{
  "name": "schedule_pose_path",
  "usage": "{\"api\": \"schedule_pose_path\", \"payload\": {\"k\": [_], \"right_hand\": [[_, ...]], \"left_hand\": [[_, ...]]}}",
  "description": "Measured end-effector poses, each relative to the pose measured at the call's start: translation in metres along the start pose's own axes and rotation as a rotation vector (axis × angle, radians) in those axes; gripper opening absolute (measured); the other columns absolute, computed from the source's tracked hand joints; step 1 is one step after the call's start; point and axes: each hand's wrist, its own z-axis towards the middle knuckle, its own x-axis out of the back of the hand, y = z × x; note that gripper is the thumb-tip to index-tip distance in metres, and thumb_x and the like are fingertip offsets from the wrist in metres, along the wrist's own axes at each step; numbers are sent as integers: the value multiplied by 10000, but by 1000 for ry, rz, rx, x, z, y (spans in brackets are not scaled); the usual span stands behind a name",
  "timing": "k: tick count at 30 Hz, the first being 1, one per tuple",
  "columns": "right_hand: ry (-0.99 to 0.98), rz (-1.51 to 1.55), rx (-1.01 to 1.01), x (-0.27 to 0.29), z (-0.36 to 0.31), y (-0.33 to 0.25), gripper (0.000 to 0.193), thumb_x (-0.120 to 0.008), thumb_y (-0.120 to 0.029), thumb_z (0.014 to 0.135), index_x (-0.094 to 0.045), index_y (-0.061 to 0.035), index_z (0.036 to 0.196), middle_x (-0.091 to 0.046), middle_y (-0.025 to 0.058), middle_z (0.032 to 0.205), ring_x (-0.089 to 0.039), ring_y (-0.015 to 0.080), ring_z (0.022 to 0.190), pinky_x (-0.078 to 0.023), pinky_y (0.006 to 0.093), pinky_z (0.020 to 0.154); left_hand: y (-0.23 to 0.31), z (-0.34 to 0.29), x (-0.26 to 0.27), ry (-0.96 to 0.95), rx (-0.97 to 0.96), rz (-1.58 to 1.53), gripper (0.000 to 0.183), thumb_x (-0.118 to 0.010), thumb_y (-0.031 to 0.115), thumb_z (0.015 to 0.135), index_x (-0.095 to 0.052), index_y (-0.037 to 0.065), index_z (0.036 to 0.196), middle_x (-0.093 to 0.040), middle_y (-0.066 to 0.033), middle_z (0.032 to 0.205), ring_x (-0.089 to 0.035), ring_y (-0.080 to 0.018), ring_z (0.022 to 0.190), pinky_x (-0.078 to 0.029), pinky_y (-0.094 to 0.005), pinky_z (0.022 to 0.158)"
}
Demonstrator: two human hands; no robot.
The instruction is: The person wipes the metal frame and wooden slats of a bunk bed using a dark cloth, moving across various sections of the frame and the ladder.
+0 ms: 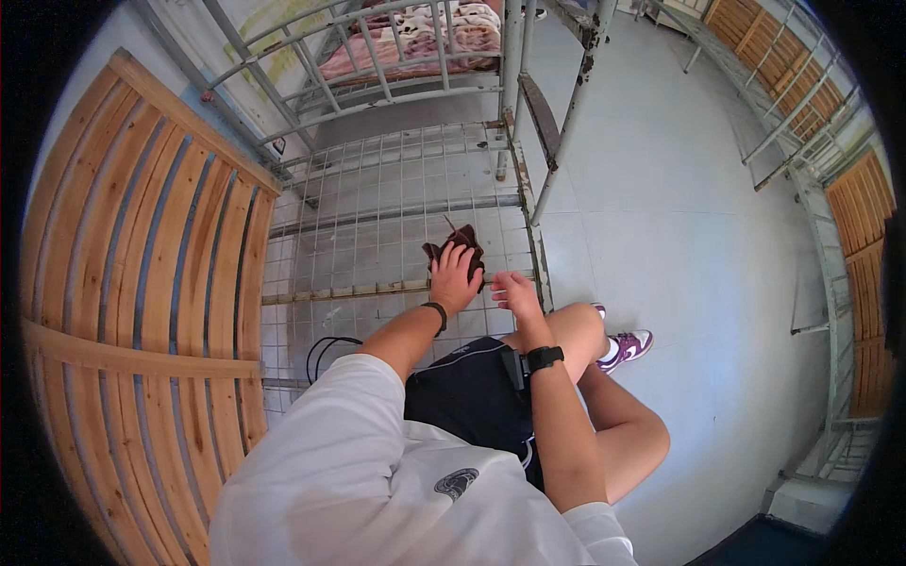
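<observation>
The dark brown rag lies bunched on the wire mesh of a bare metal bed frame, close to the frame's right side rail and just above a rusty flat crossbar that runs across the mesh. One pointed corner of the cloth sticks up toward the far end of the frame. The left hand rests on top of the rag, palm down, fingers spread and curled over the cloth, pressing it against the mesh rather than lifting it; a dark band sits on that wrist. The right hand is just beside it, right at the frame's right rail, fingers loosely curled inward; whether it grips the rail or anything else cannot be told from here. A black watch is on the right wrist.

The person wears a white shirt and dark shorts, with a bent knee at the rail and a purple and white sneaker on the pale tiled floor. A black cable loops under the mesh near the frame's near edge. A wooden slatted bed base leans up along the left side. Beyond the far end of the frame, another bunk carries a pink patterned blanket. More metal bunk frames stand along the right.
</observation>
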Motion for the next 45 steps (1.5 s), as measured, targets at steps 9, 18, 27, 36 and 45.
{"api": "schedule_pose_path", "payload": {"k": [9, 18, 27, 36, 45], "right_hand": [[-31, -41, 25, -5, 4, -1, 262, -566, -342, 951, -625, -87, 955, -659, 8, 841, -600, 112, 691, -443, 270, 584], [-96, -104, 34, -9, 11, 2, 250, -566, -310, 962, -629, -68, 953, -640, 6, 827, -585, 99, 682, -429, 240, 583], [32, 149, 54, -5, 23, -6, 192, -555, -248, 978, -624, -74, 934, -642, 3, 809, -573, 87, 670, -406, 224, 568], [-143, 152, -61, -45, 43, -24, 189, -564, -255, 971, -628, -85, 920, -644, -4, 809, -557, 82, 674, -389, 232, 571], [-76, 69, -9, -32, 49, -21, 214, -552, -273, 955, -644, -81, 934, -641, -2, 787, -564, 80, 662, -409, 242, 588]], "left_hand": [[-15, 11, 33, -195, -13, 53, 873, -668, 522, 839, -311, 52, 1482, -395, -167, 1445, -355, -388, 1318, -312, -500, 1075], [-69, 48, 54, -458, 36, -103, 795, -814, 391, 690, -470, 45, 1319, -540, -208, 1172, -574, -413, 1046, -501, -483, 856], [-171, 271, 35, 174, 188, -156, 609, -637, 288, 921, -390, 50, 1424, -412, -188, 1445, -397, -423, 1308, -329, -477, 1105], [-174, 298, -20, -209, 288, 172, 837, -598, 379, 926, -97, 148, 1555, -56, -102, 1626, -49, -330, 1493, -143, -613, 1156], [-157, 268, -23, -187, 204, 142, 700, -561, 90, 844, -265, 17, 1474, -224, -214, 1560, -224, -395, 1437, -323, -422, 1139]]}}
